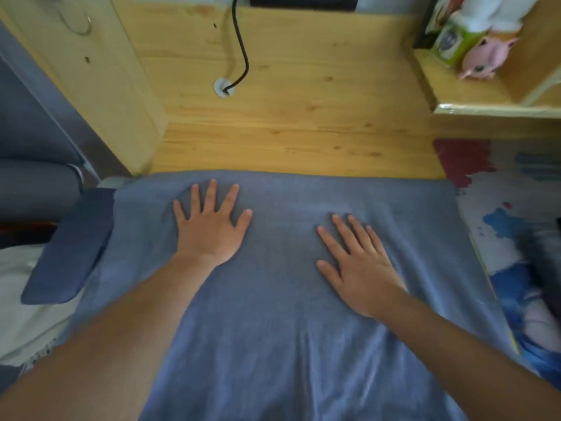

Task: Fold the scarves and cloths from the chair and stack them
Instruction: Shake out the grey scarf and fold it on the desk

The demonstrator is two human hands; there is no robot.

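Nearest, both forearms reach out over a blue cloth (288, 344) spread flat across the desk (303, 117), its near part running out of view below. The left hand (211, 226) lies palm down on the cloth's far left part, fingers straight and fanned, gripping nothing; the right hand (355, 265) lies the same way a little nearer and to the right, fingers flat and angled toward the far left. Neither hand pinches the fabric, so this looks like smoothing or pinning it down before a fold (soft ripples run out around both hands, which fits that guess). The cloth's far edge lies straight across the wood, and its right edge overlaps a paint-splashed mat (498, 192). At the left, just beside the cloth, a chair's padded armrest (69, 247) shows, with something pale (21, 314) below it that may be another cloth waiting; I cannot tell. Farther off, a black cable (241, 47) drops into a grommet in the desk, and on the far right shelf (491, 110) stand a pink toy (482, 59) and a green box (452, 44). No folded stack shows anywhere.
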